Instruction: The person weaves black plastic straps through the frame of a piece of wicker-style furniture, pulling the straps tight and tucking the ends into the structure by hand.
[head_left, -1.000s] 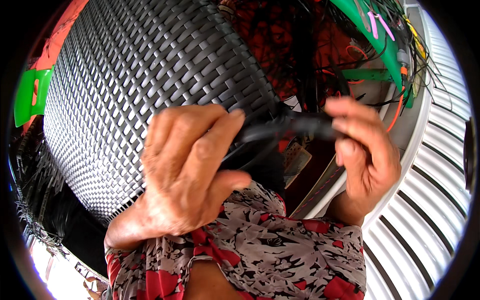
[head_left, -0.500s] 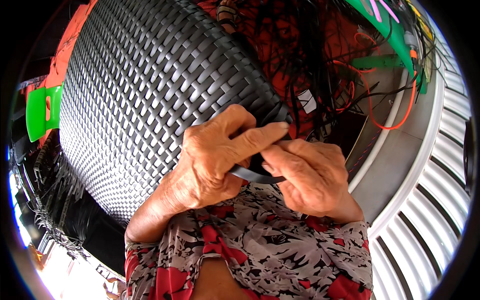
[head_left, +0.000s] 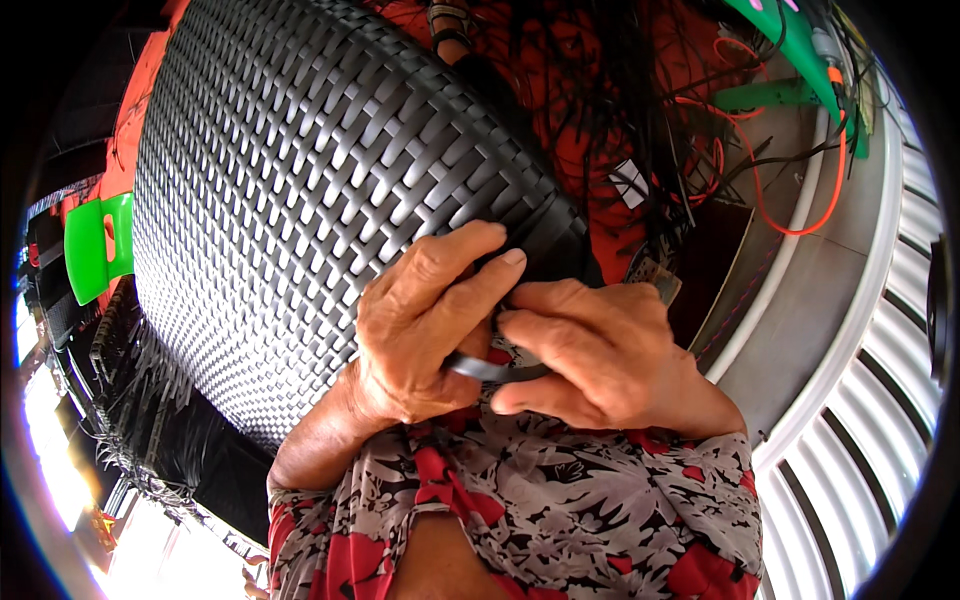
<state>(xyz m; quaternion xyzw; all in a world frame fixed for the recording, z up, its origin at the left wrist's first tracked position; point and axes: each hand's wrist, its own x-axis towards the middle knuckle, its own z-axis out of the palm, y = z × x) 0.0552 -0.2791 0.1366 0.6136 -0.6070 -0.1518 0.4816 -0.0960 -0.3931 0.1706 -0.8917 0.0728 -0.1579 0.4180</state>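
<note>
A large dark grey woven piece (head_left: 290, 190) of flat plastic strips leans in front of me, its right edge close to my hands. My left hand (head_left: 425, 325) is at the lower right edge of the weave, with fingertips bent against it. A loose flat grey strip (head_left: 478, 368) curves from under the left hand's lower fingers across to my right hand (head_left: 605, 350). The right hand has its fingers bent round the strip's other side, fingertips close to the left hand's. The strip's ends are hidden behind the fingers.
Loose black strips (head_left: 620, 90) lie tangled on a red surface beyond the edge. An orange cord (head_left: 800, 230) loops at the right, near a green frame (head_left: 790, 60) and a ribbed white metal panel (head_left: 850, 460). A green chair part (head_left: 88, 250) stands at the left.
The left index finger has drawn back and bent toward the weave's edge. The right thumb has moved lower, away from its fingers. The whole view has shifted slightly.
</note>
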